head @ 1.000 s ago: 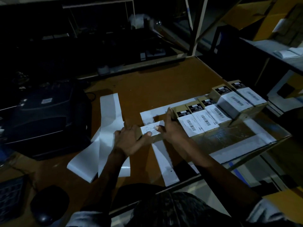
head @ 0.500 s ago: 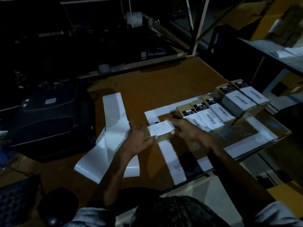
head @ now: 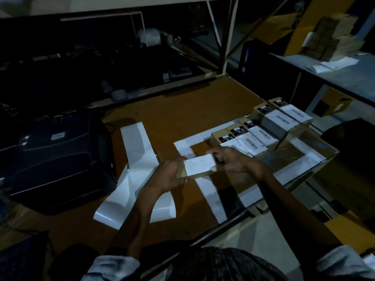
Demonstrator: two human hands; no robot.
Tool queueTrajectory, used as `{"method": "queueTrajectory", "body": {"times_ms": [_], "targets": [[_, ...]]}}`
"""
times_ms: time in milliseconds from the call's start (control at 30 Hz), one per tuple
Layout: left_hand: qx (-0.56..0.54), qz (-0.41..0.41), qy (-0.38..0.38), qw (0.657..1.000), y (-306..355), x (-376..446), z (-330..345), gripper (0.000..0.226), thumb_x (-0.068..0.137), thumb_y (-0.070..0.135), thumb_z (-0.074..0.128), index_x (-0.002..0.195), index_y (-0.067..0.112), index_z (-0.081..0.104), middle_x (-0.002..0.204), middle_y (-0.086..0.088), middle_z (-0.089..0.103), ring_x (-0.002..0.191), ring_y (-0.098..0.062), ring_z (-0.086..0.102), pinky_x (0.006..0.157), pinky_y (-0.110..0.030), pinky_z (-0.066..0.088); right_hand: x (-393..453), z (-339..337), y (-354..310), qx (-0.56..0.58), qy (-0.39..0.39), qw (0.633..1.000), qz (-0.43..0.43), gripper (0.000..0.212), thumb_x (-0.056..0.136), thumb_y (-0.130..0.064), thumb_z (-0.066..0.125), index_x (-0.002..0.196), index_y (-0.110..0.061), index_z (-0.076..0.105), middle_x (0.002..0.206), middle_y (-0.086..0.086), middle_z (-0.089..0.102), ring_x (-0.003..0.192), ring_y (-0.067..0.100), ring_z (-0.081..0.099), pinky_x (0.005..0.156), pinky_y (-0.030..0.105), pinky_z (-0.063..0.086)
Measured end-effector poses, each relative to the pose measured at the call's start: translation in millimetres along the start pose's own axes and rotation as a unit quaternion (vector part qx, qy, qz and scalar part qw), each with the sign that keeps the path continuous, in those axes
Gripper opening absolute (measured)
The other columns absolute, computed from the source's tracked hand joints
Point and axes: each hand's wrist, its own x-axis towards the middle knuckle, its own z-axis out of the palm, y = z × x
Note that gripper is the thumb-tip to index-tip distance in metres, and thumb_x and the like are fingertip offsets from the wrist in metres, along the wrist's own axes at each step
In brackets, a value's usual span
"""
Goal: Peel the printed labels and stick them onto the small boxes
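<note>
- Small box (head: 199, 173): tan cardboard, held just above the brown table (head: 182, 110), between the two hands, near the table's middle front.
- Printed label (head: 199, 164): white, with fine print too small to read, lying flat on the top face of the small box and covering most of it; a tan strip of the box shows along the near edge.
- Left hand (head: 170, 175): at the left end of the small box, fingers curled round that end, thumb along the near edge; it grips the box.
- Right hand (head: 233, 161): at the right end of the small box, fingers spread and bent, fingertips (head: 213, 154) on the right edge of the printed label, thumb at the near right corner; it holds the box from that side.
- Row of labelled boxes (head: 261, 132): tan boxes with white barcode labels and black stickers, side by side, just beyond and to the right of the right hand, running toward the far right table corner; the two farthest stand taller.
- Backing strips (head: 140, 151): white, glossy, curled, lying on the table left of the left hand.
- Label printer (head: 56, 159): black, at the table's left side, well apart from the hands.
- Shelf (head: 334, 72): at right rear, carrying papers and cartons.
</note>
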Motion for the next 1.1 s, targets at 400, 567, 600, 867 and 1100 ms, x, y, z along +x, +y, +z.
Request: {"method": "queueTrajectory", "body": {"times_ms": [400,567,600,867,1100], "targets": [[0.156,0.116,0.155,0.969,74,9,4,0.067,0.081,0.009,0.075,0.136,0.037,0.051,0.147,0.01,0.047,0.146,-0.016,0.022,0.118,-0.052,0.016,-56,-36,25,0.179,0.105,0.977,-0.049,0.057,0.082,-0.035,0.082,0.133,-0.03,0.056,0.124,-0.013,0.059,0.114,0.011,0.06,0.079,0.026,0.059],[0.169,0.119,0.252,0.946,115,40,45,0.079,0.072,-0.007,0.066,0.137,0.034,0.05,0.149,0.009,0.044,0.147,-0.018,0.022,0.109,-0.049,0.02,-81,-60,56,0.184,0.221,0.953,-0.093,0.04,0.079,-0.032,0.087,0.115,-0.029,0.07,0.12,-0.008,0.065,0.106,0.009,0.064,0.077,0.033,0.062],[0.157,0.11,0.274,0.942,124,46,57,0.08,0.071,-0.007,0.066,0.139,0.031,0.049,0.152,0.005,0.04,0.147,-0.02,0.02,0.109,-0.05,0.022,-83,-62,64,0.186,0.245,0.947,-0.096,0.039,0.079,-0.03,0.086,0.113,-0.026,0.068,0.119,-0.006,0.063,0.106,0.009,0.064,0.072,0.029,0.061],[-0.082,0.003,0.305,0.949,155,89,133,0.075,0.084,0.008,0.075,0.148,0.018,0.038,0.159,-0.002,0.033,0.146,-0.021,0.031,0.113,-0.031,0.032,-80,-77,101,0.114,0.412,0.902,-0.062,0.045,0.079,-0.044,0.082,0.112,-0.031,0.054,0.111,0.004,0.063,0.097,0.02,0.065,0.069,0.034,0.061],[-0.035,0.019,0.138,0.99,172,136,145,0.056,0.095,0.025,0.064,0.146,0.024,0.042,0.152,-0.002,0.046,0.137,-0.024,0.044,0.108,-0.04,0.04,-59,-87,105,-0.023,0.459,0.888,-0.007,0.046,0.087,-0.041,0.074,0.123,-0.02,0.054,0.125,0.013,0.052,0.105,0.03,0.059,0.083,0.037,0.054]]}}
